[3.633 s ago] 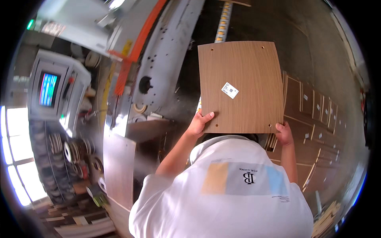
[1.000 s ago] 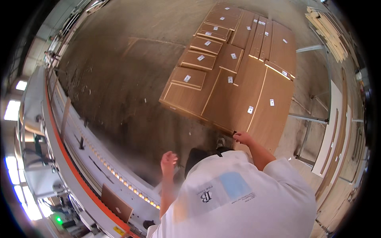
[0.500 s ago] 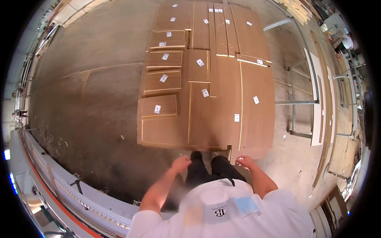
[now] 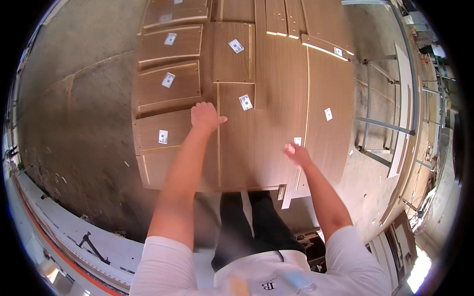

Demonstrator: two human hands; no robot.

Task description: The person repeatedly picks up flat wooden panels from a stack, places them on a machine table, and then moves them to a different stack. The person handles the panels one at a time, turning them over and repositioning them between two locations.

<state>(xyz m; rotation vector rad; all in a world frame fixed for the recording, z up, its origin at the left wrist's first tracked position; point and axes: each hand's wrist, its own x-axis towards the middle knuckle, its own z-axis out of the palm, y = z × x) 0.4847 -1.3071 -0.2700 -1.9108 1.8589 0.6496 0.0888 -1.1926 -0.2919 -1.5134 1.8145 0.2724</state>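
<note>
My left hand (image 4: 205,116) is over the top right corner of a small brown panel (image 4: 155,129). Its thumb stands out to the right and the other fingers bend downward. Whether it touches the panel I cannot tell. My right hand (image 4: 297,155) hovers above the large brown boards, with its fingers curled in. Anything inside it is hidden. Just beyond those fingers, a white label (image 4: 297,140) lies on a wide board (image 4: 276,118). Other small panels (image 4: 170,84) with pale edges and white labels lie in a column beyond my left hand.
Narrow brown strips (image 4: 276,17) lie at the far side of the stack. A grey metal frame (image 4: 385,126) stands to the right, beside long leaning boards (image 4: 402,113). A long machine bed (image 4: 74,237) with an orange stripe runs along the lower left.
I have come closer to the stack of boards. Both hands have moved from beside my legs to over the boards, the left one reaching farther forward. The boards appear unmoved.
</note>
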